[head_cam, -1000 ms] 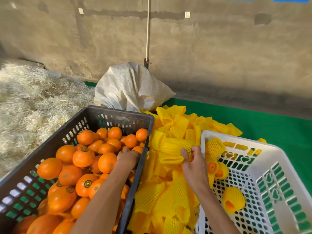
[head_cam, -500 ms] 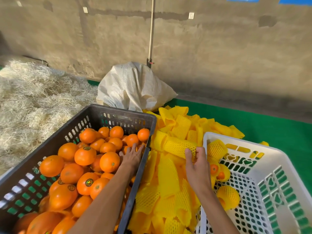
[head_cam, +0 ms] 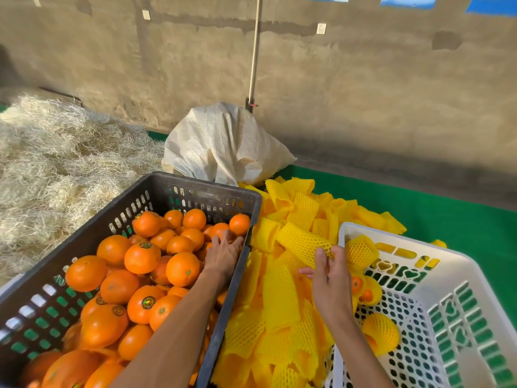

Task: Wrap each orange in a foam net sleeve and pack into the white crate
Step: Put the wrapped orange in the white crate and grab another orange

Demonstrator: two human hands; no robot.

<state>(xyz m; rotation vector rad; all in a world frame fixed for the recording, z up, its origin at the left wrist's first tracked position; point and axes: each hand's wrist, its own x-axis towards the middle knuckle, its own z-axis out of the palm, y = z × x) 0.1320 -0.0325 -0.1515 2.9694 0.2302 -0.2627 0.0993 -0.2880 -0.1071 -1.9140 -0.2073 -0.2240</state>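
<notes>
Left hand (head_cam: 223,254) reaches into the dark crate (head_cam: 201,191), fingers spread and relaxed, tips resting on an orange (head_cam: 221,229) near the far right corner; nothing gripped. Right hand (head_cam: 330,275) pinches one end of a yellow foam net sleeve (head_cam: 303,242), fingers curled round it, the sleeve lifted and angled up-left off the pile. Between the two hands, and below the right one: loose heap of foam sleeves (head_cam: 279,317) lying on the floor between the crates. Left of the left hand: bare oranges (head_cam: 142,257) piled high in the dark crate, several with round stickers. Just right of the right hand: white crate (head_cam: 436,247), near rim touching the sleeve heap, holding a few wrapped oranges (head_cam: 382,333) – one alone on the perforated bottom, others clustered in the corner closest to the right hand, one sleeve (head_cam: 361,252) propped at the rim there. Beyond both hands: white woven sack (head_cam: 223,144) against the concrete wall (head_cam: 363,93), thin pole (head_cam: 254,51) upright behind it. Far left of the left hand: straw pile (head_cam: 56,163). Green mat (head_cam: 447,219) beyond the white crate.
</notes>
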